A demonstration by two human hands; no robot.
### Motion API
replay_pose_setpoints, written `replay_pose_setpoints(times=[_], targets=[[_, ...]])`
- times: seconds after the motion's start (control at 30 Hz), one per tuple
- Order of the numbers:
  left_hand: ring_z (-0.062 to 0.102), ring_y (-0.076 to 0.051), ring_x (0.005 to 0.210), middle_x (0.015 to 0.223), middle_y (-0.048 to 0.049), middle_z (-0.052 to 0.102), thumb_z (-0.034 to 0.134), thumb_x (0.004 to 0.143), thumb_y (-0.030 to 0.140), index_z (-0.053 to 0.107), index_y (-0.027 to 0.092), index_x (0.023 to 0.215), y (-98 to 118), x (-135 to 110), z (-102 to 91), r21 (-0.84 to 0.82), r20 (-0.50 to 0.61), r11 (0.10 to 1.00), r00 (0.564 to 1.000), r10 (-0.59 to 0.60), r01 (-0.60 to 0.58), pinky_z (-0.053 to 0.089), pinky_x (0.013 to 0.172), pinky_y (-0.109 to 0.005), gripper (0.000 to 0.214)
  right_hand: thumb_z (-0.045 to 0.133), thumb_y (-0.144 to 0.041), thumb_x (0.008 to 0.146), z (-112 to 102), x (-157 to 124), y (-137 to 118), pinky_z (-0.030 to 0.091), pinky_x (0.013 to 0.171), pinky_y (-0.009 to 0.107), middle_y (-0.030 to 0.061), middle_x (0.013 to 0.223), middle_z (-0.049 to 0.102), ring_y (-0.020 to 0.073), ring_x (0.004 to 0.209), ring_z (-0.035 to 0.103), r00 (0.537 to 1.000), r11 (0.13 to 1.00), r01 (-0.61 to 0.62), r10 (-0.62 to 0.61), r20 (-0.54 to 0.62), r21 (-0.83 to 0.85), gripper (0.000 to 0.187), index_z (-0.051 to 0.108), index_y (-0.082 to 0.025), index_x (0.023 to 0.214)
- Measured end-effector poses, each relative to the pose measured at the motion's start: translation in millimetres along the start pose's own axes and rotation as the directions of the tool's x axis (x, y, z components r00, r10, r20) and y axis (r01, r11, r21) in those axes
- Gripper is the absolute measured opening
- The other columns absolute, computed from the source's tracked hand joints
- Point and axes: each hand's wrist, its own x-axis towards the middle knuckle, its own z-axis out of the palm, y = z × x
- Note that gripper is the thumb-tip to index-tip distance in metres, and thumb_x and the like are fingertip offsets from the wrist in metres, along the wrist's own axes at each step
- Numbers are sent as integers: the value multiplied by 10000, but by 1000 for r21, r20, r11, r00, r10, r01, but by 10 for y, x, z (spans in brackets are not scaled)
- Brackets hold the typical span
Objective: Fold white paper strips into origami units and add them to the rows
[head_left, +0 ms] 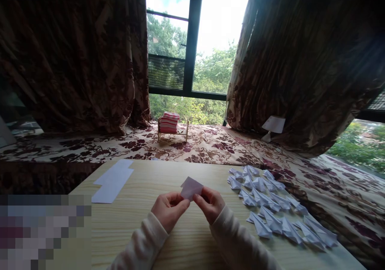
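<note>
Paper piece (191, 187) is being pinched from two sides, between left hand (171, 210) and right hand (211, 204), over the table (126, 226). Folding is seemingly going on; next move is probably requiring well-aligned edges.

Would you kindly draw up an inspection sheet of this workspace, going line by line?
Surface: pale wood-grain table.
Job's things: small paper held up; flat white sheets at left; many folded paper pieces at right.
Clutter: nothing seen; the pixelated lower-left corner cannot be judged.
Hands: left hand and right hand both pinch the small paper.
Cables: nothing seen.
Surroundings: window, dark curtains, flowered cloth, white lamp, striped stack.
</note>
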Motion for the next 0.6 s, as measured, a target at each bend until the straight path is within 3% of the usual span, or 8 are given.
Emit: replay_pose_setpoints(times=[0.13,0.27,0.33,0.43,0.5,0.6], targets=[[591,-176,634,681,-52,678,683,543,397,681,144,764,66,52,-100,-30,-192,999,981,6,-12,449,590,-260,337,535,-266,734,-1,-17,-29,419,508,243,18,591,573,127,539,503,1000,996,5,-4,10,-85,174,619,-113,742],[606,-188,647,681,-66,693,706,524,351,692,130,748,95,36,-66,-228,-46,974,999,-13,2,467,629,-284,315,540,-214,699,25,-24,-39,302,397,199,-37,484,429,74,435,360,990,952,115,-134,-48,-284,127,588,-136,612],[603,-181,611,627,-56,690,712,524,327,695,123,701,105,17,-41,-308,-6,950,999,-45,41,469,616,-281,271,558,-225,688,4,-15,-49,316,400,198,-35,513,430,78,449,382,975,917,161,-206,-88,-365,114,563,-149,603],[596,-162,569,577,-40,683,732,504,300,695,124,665,129,-5,-26,-356,-15,931,995,-96,84,465,586,-261,241,577,-240,686,-48,7,-83,366,418,201,3,645,515,109,537,488,934,888,217,-309,-177,-405,121,575,-161,778],[596,-157,566,584,-41,685,738,499,300,694,125,661,148,-18,-20,-378,11,921,995,-102,99,466,588,-260,242,566,-215,699,-62,16,-106,384,419,199,24,706,544,118,577,522,924,883,262,-346,-164,-389,160,569,-167,852],[606,-174,595,613,-51,690,732,509,329,694,123,691,164,-36,-5,-380,61,919,994,-92,108,473,617,-284,278,551,-154,700,-38,14,-128,392,415,197,13,676,541,105,543,513,918,865,314,-382,-107,-392,102,578,-173,796]])
